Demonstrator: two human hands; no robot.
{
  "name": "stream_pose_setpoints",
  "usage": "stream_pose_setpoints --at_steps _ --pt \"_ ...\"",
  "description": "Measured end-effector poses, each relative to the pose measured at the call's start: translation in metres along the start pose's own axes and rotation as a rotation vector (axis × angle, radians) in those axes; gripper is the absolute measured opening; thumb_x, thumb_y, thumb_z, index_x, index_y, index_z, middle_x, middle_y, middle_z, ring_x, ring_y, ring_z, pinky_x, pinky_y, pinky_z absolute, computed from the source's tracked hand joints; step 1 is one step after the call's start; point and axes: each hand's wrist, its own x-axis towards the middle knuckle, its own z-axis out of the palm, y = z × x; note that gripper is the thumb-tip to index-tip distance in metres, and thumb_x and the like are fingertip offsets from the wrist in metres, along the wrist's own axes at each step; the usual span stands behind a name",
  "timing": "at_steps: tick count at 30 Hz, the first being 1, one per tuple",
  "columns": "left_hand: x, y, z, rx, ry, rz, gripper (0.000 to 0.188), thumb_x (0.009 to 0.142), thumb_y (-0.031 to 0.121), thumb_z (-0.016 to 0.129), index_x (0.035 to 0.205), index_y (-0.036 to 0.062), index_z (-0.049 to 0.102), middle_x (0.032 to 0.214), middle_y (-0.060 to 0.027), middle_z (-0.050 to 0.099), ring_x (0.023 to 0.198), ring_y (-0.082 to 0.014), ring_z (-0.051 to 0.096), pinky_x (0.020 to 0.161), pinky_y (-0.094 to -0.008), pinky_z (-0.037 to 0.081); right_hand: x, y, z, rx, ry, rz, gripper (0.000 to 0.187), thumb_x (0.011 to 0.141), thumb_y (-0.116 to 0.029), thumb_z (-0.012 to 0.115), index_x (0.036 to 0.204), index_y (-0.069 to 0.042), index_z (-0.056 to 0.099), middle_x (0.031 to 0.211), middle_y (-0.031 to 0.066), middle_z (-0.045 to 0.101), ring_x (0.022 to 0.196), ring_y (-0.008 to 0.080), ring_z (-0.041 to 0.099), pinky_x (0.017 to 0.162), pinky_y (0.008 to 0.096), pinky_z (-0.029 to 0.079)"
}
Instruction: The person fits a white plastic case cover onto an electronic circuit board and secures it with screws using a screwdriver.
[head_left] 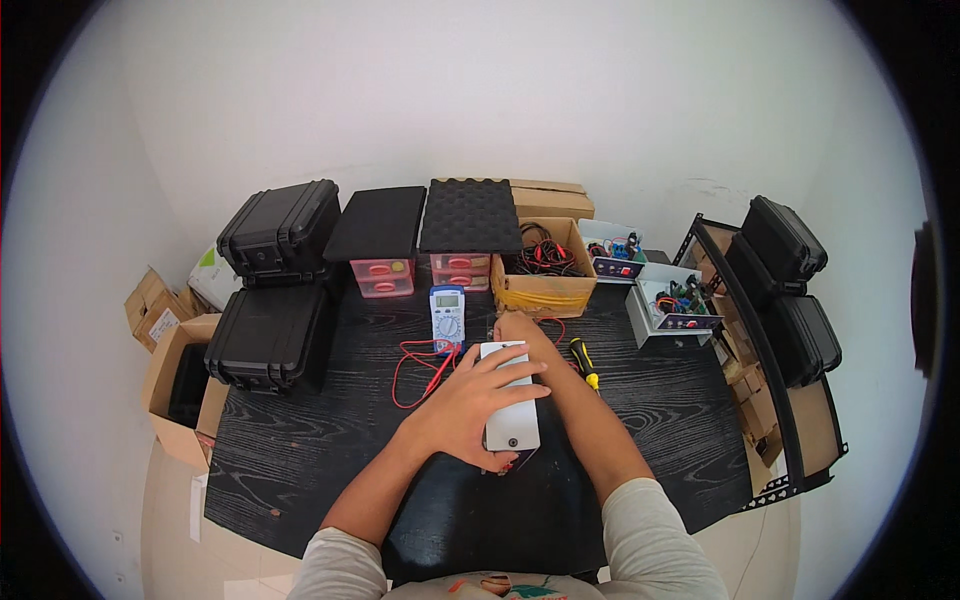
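Note:
A narrow white metal box [513,424] with a dark screw at its near end sits before me at the table's near side. My left hand [470,400] grips it, with the fingers spread across the top and the thumb down by the near end. Just beyond the box's far end is my right hand [517,327], its fingers curled; what they hold is hidden. A blue and white multimeter [448,318] stands upright to the left of that hand. Red test leads [396,375] loop beside the multimeter. To the right of my right forearm lies a yellow and black screwdriver [583,360].
Black hard cases [270,330] are stacked at left. Small red drawers [383,278] and a carton of cables [545,280] line the back of the black table [300,460]. Opened units with circuit boards [675,305] stand at right, before a black shelf [790,420] with more cases.

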Motion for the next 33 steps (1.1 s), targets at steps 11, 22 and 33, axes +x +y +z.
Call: stream_pose_setpoints --at_steps 11,22,33 --pt "-0.002 -0.001 0.001 -0.005 0.005 0.001 0.092 0.055 0.039 0.083 0.143 0.0170 0.065 0.161 -0.0097 0.051 0.154 -0.0392 0.038 0.112 -0.0592 0.033 0.001 -0.015 0.006 -0.213 0.114 0.082 0.026 0.093 -0.007 0.061 0.107 0.007 0.077 0.109 0.0311 0.075 0.102 0.0445 0.076 0.087 0.0513 0.063" --pt "-0.003 0.001 -0.002 0.010 0.004 -0.007 0.092 0.055 0.037 0.083 0.142 0.0163 0.065 0.161 -0.0103 0.052 0.154 -0.0389 0.039 0.112 -0.0573 0.033 -0.002 -0.016 -0.011 0.063 -0.029 0.003 0.020 0.086 -0.013 0.067 0.090 -0.001 0.082 0.096 0.0269 0.077 0.095 0.0422 0.077 0.083 0.0488 0.063" --pt "-0.001 0.003 0.000 0.002 0.011 0.004 0.092 0.055 0.036 0.084 0.143 0.0165 0.065 0.160 -0.0099 0.052 0.153 -0.0391 0.039 0.112 -0.0574 0.034 -0.001 -0.001 -0.006 0.065 0.000 -0.011 0.019 0.083 -0.016 0.069 0.083 0.000 0.080 0.091 0.0262 0.077 0.088 0.0394 0.078 0.078 0.0470 0.062"
